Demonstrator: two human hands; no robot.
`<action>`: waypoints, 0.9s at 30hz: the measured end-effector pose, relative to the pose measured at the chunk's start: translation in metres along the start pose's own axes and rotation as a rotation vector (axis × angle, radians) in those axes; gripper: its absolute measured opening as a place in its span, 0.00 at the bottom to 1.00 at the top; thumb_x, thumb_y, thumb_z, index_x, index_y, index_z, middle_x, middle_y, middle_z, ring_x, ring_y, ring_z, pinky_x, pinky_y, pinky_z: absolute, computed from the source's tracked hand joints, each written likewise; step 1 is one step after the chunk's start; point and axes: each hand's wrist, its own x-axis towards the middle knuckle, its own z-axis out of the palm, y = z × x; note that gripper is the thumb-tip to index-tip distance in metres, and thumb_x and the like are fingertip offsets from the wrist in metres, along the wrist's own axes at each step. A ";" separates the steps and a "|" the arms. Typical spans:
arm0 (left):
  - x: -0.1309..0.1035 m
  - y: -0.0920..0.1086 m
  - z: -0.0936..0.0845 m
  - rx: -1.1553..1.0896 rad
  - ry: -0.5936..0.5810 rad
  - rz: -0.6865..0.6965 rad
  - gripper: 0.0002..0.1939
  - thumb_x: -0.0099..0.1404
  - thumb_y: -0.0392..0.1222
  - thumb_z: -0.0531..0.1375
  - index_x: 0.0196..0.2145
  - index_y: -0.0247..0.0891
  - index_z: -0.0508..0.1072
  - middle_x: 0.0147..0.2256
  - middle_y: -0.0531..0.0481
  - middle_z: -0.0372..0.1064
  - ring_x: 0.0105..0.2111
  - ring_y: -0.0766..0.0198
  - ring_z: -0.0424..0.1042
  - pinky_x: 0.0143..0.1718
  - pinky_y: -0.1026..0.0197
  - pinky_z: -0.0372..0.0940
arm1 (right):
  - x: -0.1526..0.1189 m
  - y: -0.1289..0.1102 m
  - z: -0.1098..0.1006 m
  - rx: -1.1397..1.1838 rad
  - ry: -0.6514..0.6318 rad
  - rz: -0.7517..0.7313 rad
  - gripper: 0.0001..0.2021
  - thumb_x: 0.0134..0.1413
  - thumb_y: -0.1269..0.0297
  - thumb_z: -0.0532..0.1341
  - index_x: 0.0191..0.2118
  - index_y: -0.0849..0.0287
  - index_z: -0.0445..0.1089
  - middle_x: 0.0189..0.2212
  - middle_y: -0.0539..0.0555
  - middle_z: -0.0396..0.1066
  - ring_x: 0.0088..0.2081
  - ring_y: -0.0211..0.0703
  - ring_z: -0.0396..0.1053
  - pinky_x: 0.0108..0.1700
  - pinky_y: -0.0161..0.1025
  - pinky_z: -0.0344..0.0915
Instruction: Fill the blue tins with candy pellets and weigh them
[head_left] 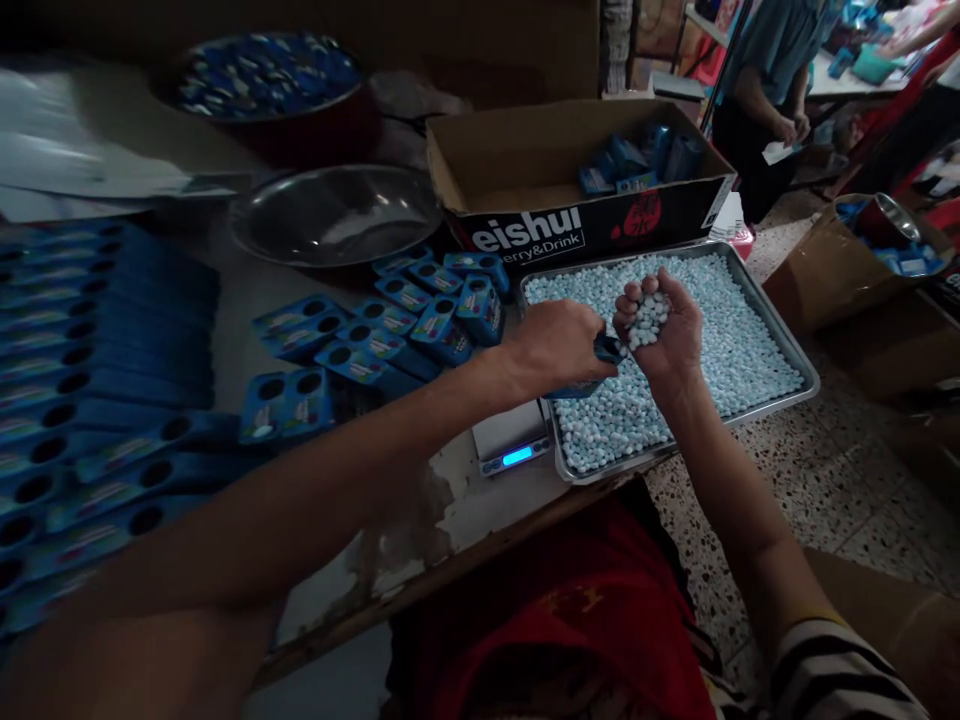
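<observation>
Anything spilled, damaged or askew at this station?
Two things. The table has ragged, discoloured patches near its front edge, as if the surface has peeled. The loose blue boxes left of the tray sit at mixed angles, unlike the neater rows at far left. No pellets clearly show spilled outside it.

Black-and-white striped sleeve point(840, 670), red garment point(637, 640) with yellowish print point(574, 602)

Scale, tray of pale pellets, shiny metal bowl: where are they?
Scale point(511, 430), head view: its flat top plate.
Tray point(810, 382), head view: its rim, near right corner.
Metal bowl point(322, 215), head view: its inner wall.
</observation>
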 end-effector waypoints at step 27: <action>0.020 0.007 0.017 -0.150 0.135 -0.066 0.18 0.61 0.51 0.73 0.45 0.38 0.85 0.47 0.44 0.81 0.50 0.45 0.79 0.44 0.51 0.72 | 0.027 0.013 -0.017 0.647 0.472 0.105 0.26 0.69 0.39 0.66 0.28 0.52 0.62 0.20 0.43 0.57 0.23 0.36 0.58 0.28 0.36 0.64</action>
